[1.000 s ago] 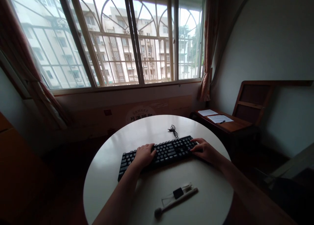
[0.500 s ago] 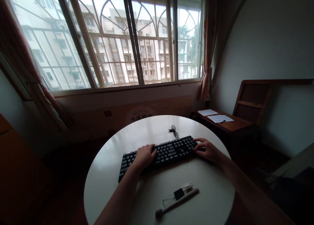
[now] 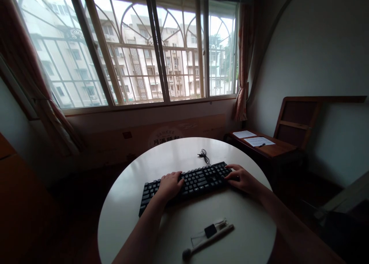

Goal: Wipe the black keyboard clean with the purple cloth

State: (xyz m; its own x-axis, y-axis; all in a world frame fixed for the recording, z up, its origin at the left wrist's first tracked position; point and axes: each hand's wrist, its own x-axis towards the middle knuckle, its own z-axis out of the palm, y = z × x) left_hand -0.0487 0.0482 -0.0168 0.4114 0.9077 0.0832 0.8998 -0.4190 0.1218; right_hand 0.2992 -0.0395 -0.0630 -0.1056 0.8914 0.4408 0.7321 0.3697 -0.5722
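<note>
A black keyboard [image 3: 197, 181] lies slanted across the round white table [image 3: 121, 218], its cable [image 3: 204, 155] coiled behind it. My left hand [image 3: 170, 185] rests palm down over the left half of the keys, fingers stretched out. At the keyboard's right end, my right hand [image 3: 240, 178] touches the keys with its thumb and fingers apart. Nearer to me lie a toothbrush [image 3: 211, 239], its bristled head toward the lower left, and a small clear item with a dark square [image 3: 210, 229], too dim to name.
Beyond the table, to the right, a wooden bench or low table [image 3: 273, 150] carries sheets of paper [image 3: 259, 141] and a pen [image 3: 261, 145]. Behind stands a barred window [image 3: 138, 64] with curtains [image 3: 241, 64] at its sides.
The view has tilted up a little. My right hand has shifted slightly left over the keys. My left hand and the keyboard look unmoved.
</note>
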